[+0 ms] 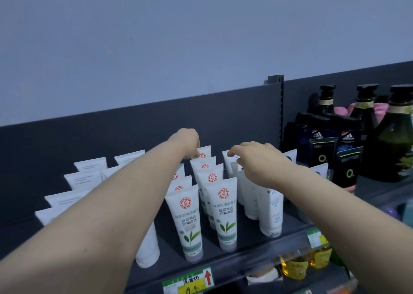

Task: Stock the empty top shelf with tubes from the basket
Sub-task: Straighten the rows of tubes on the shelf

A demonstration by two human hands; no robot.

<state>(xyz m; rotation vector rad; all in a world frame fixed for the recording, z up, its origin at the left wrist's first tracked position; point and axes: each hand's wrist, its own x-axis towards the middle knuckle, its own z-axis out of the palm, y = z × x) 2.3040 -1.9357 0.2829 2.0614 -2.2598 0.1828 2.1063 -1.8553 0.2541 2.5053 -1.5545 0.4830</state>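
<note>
Tubes [224, 213] stand cap-down on the top shelf [169, 249] in front-to-back files, long axis vertical, crimped ends up, labels facing the aisle, presumably for display; left grip [187, 140] and right grip [259, 161] curl down onto rear crimps, probably aligning the files; whether either pinches cannot be told

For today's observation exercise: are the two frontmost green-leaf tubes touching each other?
Apart. The head view shows a clear gap between the left front tube and the right front tube.
</note>
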